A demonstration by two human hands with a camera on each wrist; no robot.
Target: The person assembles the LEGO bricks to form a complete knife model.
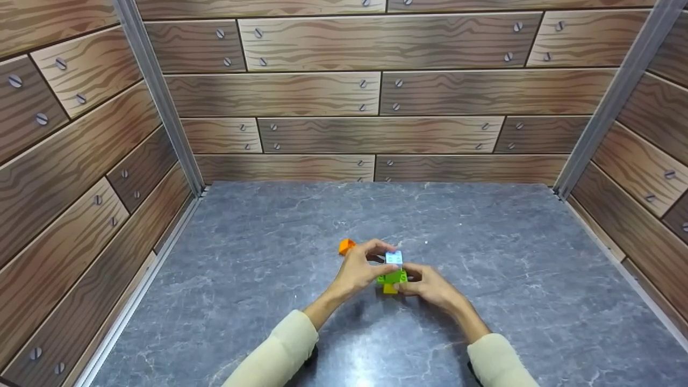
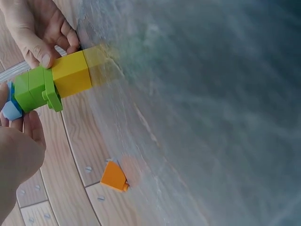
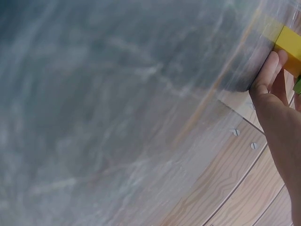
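Observation:
A tower of toy building bricks stands upright on the grey tabletop, with a yellow brick (image 1: 391, 289) at its base, green bricks (image 1: 395, 277) above and a light blue brick (image 1: 394, 258) on top. My left hand (image 1: 355, 270) pinches the blue brick between thumb and fingers. From the other side, my right hand (image 1: 434, 286) holds the tower low down. In the left wrist view its thumb (image 2: 45, 59) presses where the green part meets the yellow brick (image 2: 72, 74). In the right wrist view, the fingers (image 3: 270, 70) lie against the yellow brick (image 3: 290, 44).
An orange brick (image 1: 346, 246) with a sloped side lies on the tabletop (image 1: 258, 242), behind and left of the tower, close to my left hand. Wood-patterned walls (image 1: 317, 94) enclose the back and both sides, with metal posts (image 1: 161, 97) at the corners.

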